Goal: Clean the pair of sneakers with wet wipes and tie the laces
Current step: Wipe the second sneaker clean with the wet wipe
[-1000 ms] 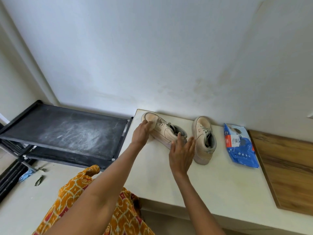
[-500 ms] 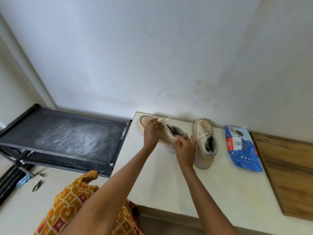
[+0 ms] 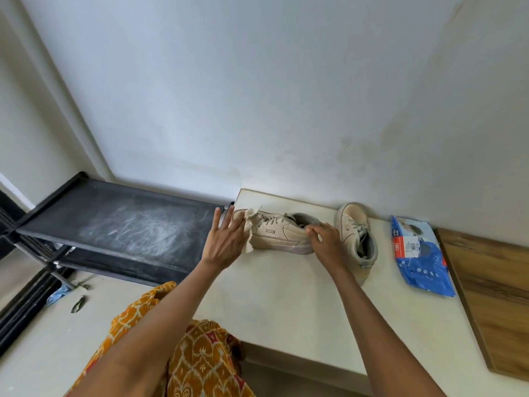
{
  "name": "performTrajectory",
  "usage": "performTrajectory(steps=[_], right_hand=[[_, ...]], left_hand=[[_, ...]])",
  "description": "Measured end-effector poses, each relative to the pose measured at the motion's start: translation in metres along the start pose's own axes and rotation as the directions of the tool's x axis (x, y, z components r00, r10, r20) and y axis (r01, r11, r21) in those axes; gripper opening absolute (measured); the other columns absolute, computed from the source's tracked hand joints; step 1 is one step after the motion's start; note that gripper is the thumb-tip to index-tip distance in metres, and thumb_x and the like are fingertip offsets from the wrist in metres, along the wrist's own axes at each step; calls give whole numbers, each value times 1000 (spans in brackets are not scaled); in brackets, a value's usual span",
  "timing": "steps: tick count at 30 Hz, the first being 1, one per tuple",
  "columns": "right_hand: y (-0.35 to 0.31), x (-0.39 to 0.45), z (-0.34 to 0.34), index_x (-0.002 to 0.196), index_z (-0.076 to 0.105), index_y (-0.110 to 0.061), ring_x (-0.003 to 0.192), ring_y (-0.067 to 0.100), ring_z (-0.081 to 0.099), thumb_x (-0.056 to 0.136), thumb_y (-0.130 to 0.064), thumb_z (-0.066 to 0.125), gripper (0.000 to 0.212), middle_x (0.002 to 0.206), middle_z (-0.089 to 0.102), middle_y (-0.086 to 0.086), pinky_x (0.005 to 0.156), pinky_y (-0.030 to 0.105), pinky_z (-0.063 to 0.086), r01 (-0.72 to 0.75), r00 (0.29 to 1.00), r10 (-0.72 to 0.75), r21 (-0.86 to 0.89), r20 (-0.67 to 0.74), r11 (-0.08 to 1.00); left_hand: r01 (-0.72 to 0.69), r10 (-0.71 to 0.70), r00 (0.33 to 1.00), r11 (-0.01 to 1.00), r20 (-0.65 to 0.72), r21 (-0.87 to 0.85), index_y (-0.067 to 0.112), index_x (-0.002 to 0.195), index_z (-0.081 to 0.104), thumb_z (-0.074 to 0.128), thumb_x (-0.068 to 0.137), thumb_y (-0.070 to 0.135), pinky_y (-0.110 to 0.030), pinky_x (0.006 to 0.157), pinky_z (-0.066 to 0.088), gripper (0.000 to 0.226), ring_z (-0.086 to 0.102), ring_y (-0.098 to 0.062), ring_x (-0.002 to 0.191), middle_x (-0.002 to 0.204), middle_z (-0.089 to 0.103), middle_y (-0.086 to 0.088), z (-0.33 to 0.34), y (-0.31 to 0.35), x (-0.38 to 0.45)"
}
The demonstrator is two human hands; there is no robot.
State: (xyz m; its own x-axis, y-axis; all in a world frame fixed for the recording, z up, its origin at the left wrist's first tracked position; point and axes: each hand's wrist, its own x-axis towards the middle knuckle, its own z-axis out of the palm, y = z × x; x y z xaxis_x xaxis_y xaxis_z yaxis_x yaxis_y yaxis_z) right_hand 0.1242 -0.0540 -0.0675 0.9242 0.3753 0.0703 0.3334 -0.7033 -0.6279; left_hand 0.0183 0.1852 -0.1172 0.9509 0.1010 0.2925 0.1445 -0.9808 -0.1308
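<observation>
Since half a second ago the left hand (image 3: 226, 239) has slid from the laces to the toe, spreading flat.

Head view: its straight fingers press a wet wipe (image 3: 249, 230) against the left sneaker (image 3: 282, 233) on the table (image 3: 286, 305); the right hand (image 3: 326, 239) curls round the heel collar. The second sneaker (image 3: 355, 233) stands just beside, wipes pack (image 3: 420, 256) near.

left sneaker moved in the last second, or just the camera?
Yes. The left sneaker has swung side-on, its heel nearer the right sneaker, which keeps its pose beside the blue wipes pack.
</observation>
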Motion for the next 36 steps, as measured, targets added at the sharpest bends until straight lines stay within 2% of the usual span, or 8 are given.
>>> performTrajectory(steps=[4,8,14,19,23,28,30,36], right_hand=[[-3,1,-1,106,70,-18,114,30,48,95,-22,51,22,106,65,8,91,40,42,17,1000,-17,9,-23,1000],[-7,-1,-6,108,69,-17,117,31,46,96,-23,49,24,107,64,9,91,41,42,22,1000,-23,-55,-16,998],[-19,-9,9,102,72,-16,127,36,44,87,-11,61,19,134,54,13,103,46,37,84,966,-156,-319,-207,944],[-47,-26,42,109,68,-8,98,29,57,81,-7,68,28,105,69,7,80,40,53,153,932,-233,-279,-279,948],[-49,-25,49,108,68,-6,93,28,58,79,-7,71,29,103,70,7,79,36,52,142,918,-255,-349,-305,926],[-38,-28,43,114,65,-20,119,28,51,77,-7,67,39,125,60,7,94,44,33,82,918,-279,-554,-283,829],[-39,-27,46,114,66,-20,125,29,47,81,-11,66,35,128,59,8,102,49,28,65,918,-269,-558,-292,827],[-43,-30,48,119,64,-20,130,31,44,87,-29,62,33,133,56,10,107,55,26,49,930,-231,-523,-288,851]], left_hand=[[86,-84,995,996,57,-39,7,130,53,35,93,32,-58,112,15,48,42,-38,130,137,51,-14,-12,19,9],[-34,30,999,996,-41,-85,7,135,47,62,84,20,-55,113,18,55,44,-35,129,136,52,-12,-14,23,12],[10,-10,1000,1000,-12,18,10,141,41,49,84,11,-56,113,-4,57,30,-40,137,146,38,-17,-29,-5,14],[81,-83,997,975,-1,-209,14,146,30,46,93,12,-46,114,19,56,50,-32,115,120,55,-8,-19,12,11],[-66,70,997,994,40,-88,12,136,46,28,92,23,-56,114,18,49,47,-33,120,127,50,-6,-11,8,3],[61,-64,993,998,104,28,13,133,51,26,93,41,-63,109,15,55,41,-38,129,140,48,-8,-20,-22,4],[126,-113,982,989,155,-77,14,144,36,19,94,49,-58,113,3,63,24,-32,141,150,34,-5,-19,-29,4],[-60,101,981,970,168,-235,12,148,-1,14,93,59,-39,115,-15,74,-6,-15,145,158,1,-4,-15,2,-6]])
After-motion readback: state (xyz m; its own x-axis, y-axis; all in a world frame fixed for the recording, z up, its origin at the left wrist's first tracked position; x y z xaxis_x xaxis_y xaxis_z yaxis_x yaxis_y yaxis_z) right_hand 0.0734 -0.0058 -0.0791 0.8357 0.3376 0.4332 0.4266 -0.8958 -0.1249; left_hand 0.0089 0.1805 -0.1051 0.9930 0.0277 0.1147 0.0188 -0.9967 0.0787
